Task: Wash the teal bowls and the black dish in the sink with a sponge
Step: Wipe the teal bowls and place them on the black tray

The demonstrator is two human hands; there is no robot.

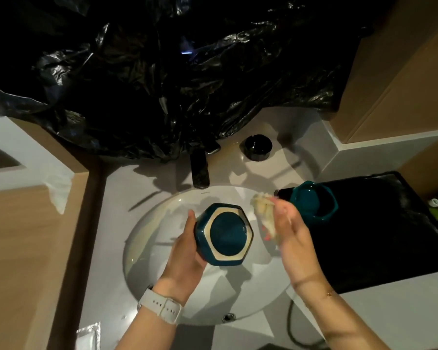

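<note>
**Teal bowl held over the basin**

Crumpled black plastic sheeting [162, 79] hangs behind a grey bench [106, 248] with a white oval sink [147, 248]. Over it, the left hand [185, 251] grips an upturned hexagonal teal ceramic bowl [224, 234]; the right hand [291, 238], just beside, clutches a pale sponge [263, 210].

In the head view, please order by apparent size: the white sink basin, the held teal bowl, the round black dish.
1. White oval sink basin
2. Teal hexagonal bowl held bottom-up
3. Round black dish, farther away, so true size unsure.
</note>
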